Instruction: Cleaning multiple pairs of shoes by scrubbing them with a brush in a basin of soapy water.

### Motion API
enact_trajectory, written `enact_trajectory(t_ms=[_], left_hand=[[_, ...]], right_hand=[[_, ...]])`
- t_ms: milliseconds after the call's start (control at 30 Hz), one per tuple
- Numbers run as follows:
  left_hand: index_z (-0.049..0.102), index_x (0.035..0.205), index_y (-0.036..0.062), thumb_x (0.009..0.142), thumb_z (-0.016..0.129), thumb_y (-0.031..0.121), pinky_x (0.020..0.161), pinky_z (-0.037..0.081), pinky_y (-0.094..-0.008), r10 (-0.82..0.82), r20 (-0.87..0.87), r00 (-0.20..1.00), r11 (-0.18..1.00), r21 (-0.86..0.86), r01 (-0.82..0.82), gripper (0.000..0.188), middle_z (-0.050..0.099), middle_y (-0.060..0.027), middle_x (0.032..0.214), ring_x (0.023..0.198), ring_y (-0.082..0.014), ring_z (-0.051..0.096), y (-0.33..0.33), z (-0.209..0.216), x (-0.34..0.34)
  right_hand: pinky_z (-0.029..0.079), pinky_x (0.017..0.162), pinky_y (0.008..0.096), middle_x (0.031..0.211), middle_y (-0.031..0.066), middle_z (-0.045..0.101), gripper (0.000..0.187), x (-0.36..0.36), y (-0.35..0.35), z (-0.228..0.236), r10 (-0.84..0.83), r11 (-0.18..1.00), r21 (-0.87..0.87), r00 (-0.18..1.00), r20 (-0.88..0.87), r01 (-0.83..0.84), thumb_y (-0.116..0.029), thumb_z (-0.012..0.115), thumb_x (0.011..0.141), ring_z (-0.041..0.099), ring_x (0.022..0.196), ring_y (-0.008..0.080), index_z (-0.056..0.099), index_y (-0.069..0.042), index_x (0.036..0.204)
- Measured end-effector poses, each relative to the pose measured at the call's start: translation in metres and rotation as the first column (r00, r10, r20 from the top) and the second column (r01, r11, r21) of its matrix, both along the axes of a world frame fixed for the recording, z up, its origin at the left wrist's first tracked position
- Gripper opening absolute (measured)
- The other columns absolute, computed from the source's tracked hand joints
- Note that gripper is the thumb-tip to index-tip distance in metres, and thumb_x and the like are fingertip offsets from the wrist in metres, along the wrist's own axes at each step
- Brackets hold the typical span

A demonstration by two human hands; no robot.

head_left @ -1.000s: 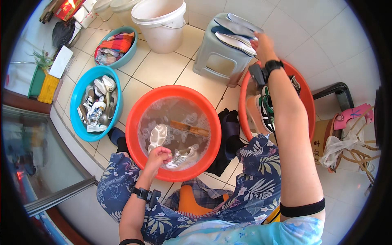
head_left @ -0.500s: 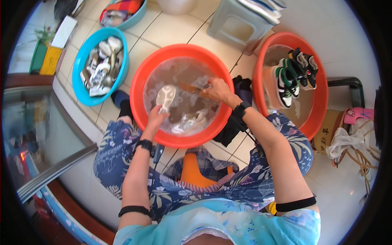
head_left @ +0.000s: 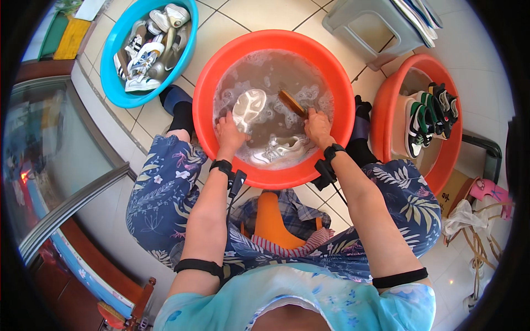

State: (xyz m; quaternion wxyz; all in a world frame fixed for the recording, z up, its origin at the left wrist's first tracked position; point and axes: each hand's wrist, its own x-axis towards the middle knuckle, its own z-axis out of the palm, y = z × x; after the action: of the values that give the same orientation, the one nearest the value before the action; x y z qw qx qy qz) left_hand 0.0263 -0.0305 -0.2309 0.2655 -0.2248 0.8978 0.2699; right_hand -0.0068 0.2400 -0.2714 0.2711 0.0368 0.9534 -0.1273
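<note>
An orange-red basin (head_left: 205, 157) of cloudy, sudsy water stands between my knees. My left hand (head_left: 231, 134) grips one end of a white shoe (head_left: 250, 105), whose pale sole is turned up. Opposite it, my right hand (head_left: 318, 128) is closed on the near end of a wooden brush (head_left: 292, 103); its bristles are out of sight. Brush and shoe are apart, with foamy water between them. A second white shoe (head_left: 282, 149), with laces, lies partly sunk at the near side of the basin, between my two hands.
At the upper left a blue tub (head_left: 105, 83) holds several shoes. On the right, another orange-red basin (head_left: 381, 129) has green, white and black shoes (head_left: 422, 118) at its rim. A grey plastic stool (head_left: 353, 33) stands beyond. A glass-topped cabinet (head_left: 72, 149) flanks my left.
My right hand has drawn the brush to the right, away from the shoe. The shoe in my left hand has tilted. The whole view has shifted, with the basin appearing further right and higher.
</note>
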Motion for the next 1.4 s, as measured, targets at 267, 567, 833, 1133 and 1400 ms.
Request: enact_trajectory(t_ms=[267, 567, 833, 1133, 1400], left_hand=[[0.043, 0.127, -0.0061, 0.057, 0.079, 0.011, 0.090, 0.045, -0.0396, 0.095, 0.009, 0.995, 0.991, 0.090, -0.095, 0.080, 0.059, -0.0225, 0.110, 0.102, -0.0334, 0.058, -0.001, -0.016, 0.023], [0.050, 0.125, -0.0071, 0.057, 0.076, 0.014, 0.085, 0.047, -0.0313, 0.299, -0.136, 0.945, 0.837, 0.513, -0.191, 0.076, 0.065, -0.0191, 0.105, 0.097, -0.0254, 0.063, 0.028, 0.036, 0.031], [0.059, 0.115, -0.0033, 0.055, 0.078, 0.020, 0.089, 0.046, -0.0334, 0.360, -0.126, 0.924, 0.829, 0.499, -0.254, 0.068, 0.065, -0.0210, 0.107, 0.101, -0.0283, 0.062, 0.035, 0.013, 0.034], [0.028, 0.141, 0.0105, 0.066, 0.076, 0.017, 0.090, 0.046, -0.0446, -0.070, -0.206, 0.976, 0.997, 0.006, 0.072, 0.089, 0.054, -0.0223, 0.116, 0.107, -0.0398, 0.053, 0.035, -0.002, 0.004], [0.034, 0.138, 0.0112, 0.067, 0.075, 0.015, 0.090, 0.047, -0.0444, -0.204, -0.017, 0.979, 0.963, -0.182, 0.197, 0.082, 0.051, -0.0225, 0.118, 0.109, -0.0394, 0.053, 0.060, -0.027, -0.011]], right_hand=[[0.046, 0.085, 0.0497, 0.104, 0.0260, 0.060, 0.029, 0.002, -0.002, 0.014, -0.322, 0.912, -0.237, 0.942, 0.098, 0.336, -0.024, 0.053, 0.086, 0.058, 0.098, 0.0450, 0.058, -0.006, 0.108], [0.046, 0.084, 0.0501, 0.097, 0.0241, 0.064, 0.033, 0.027, -0.050, 0.116, -0.192, 0.798, -0.586, 0.981, -0.027, 0.140, -0.029, 0.050, 0.088, 0.059, 0.095, 0.0445, 0.053, -0.003, 0.108], [0.048, 0.080, 0.0513, 0.097, 0.0247, 0.064, 0.032, 0.016, -0.031, 0.102, -0.201, 0.960, -0.196, 0.979, 0.020, 0.201, -0.029, 0.053, 0.087, 0.061, 0.094, 0.0415, 0.052, -0.005, 0.108], [0.048, 0.083, 0.0484, 0.104, 0.0249, 0.061, 0.044, 0.035, 0.000, 0.049, -0.211, 0.958, -0.190, 0.977, 0.037, 0.214, -0.025, 0.058, 0.084, 0.060, 0.097, 0.0419, 0.045, -0.006, 0.122], [0.047, 0.085, 0.0504, 0.105, 0.0300, 0.058, 0.049, 0.041, -0.003, 0.016, -0.198, 0.968, -0.132, 0.974, 0.107, 0.212, -0.021, 0.060, 0.083, 0.059, 0.098, 0.0445, 0.040, -0.006, 0.125]])
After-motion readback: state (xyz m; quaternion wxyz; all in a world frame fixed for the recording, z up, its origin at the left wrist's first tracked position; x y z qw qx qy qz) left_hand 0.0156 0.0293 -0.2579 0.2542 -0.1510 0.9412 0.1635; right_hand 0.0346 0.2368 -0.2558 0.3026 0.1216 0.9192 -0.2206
